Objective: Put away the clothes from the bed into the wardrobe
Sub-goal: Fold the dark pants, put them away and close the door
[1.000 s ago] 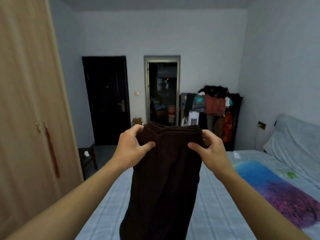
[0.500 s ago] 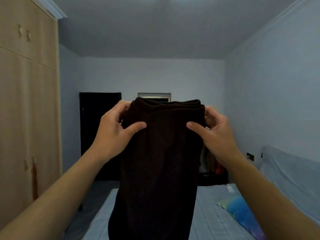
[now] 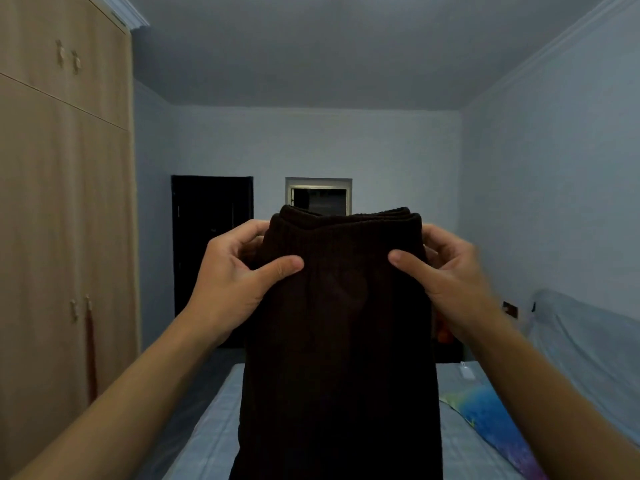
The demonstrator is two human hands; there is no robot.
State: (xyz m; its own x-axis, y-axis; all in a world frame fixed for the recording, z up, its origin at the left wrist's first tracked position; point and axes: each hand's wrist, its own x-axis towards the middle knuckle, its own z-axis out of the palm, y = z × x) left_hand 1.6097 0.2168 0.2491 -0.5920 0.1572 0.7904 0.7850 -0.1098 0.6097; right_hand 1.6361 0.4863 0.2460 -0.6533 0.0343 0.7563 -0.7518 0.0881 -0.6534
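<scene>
**Dark brown garment, held aloft over bed**

Dark brown ribbed garment (image 3: pixel 339 323): hangs upright above the bed (image 3: pixel 214 431), folded top edge uppermost. Left hand (image 3: pixel 235 275) pinches its left top corner, thumb in front; right hand (image 3: pixel 446 271) likewise pinches the right corner. Wardrobe (image 3: pixel 65 216): left of garment, doors closed.

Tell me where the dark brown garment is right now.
In the head view the dark brown garment hangs at centre, held up by its top edge between the left hand and the right hand, above the bed, with the wardrobe to its left.
</scene>
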